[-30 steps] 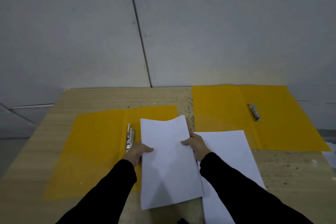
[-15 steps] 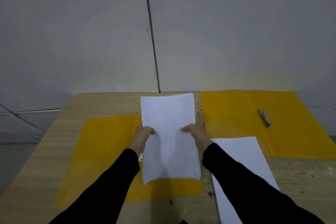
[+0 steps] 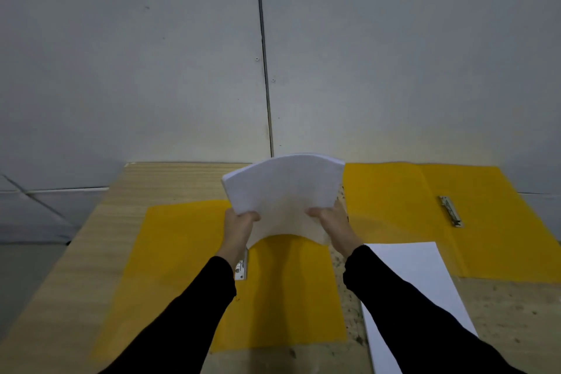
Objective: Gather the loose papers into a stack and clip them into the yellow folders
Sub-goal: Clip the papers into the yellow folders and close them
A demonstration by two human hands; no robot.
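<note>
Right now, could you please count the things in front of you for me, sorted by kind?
Yellow folders: 2
Paper stacks: 2, one held up, one lying flat
Metal clips: 2
Total: 6

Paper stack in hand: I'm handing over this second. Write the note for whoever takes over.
Hands: left hand and right hand each grip a side of the held stack, raised and bowed above the left folder.
Things: the left folder lies open on the table; the left folder's clip shows by the left wrist. The right folder lies open, the right folder's clip bare. A second batch of papers lies at its near edge.
Done: one stack gathered.
Left: clip it into a folder, then clip in the second batch.
</note>
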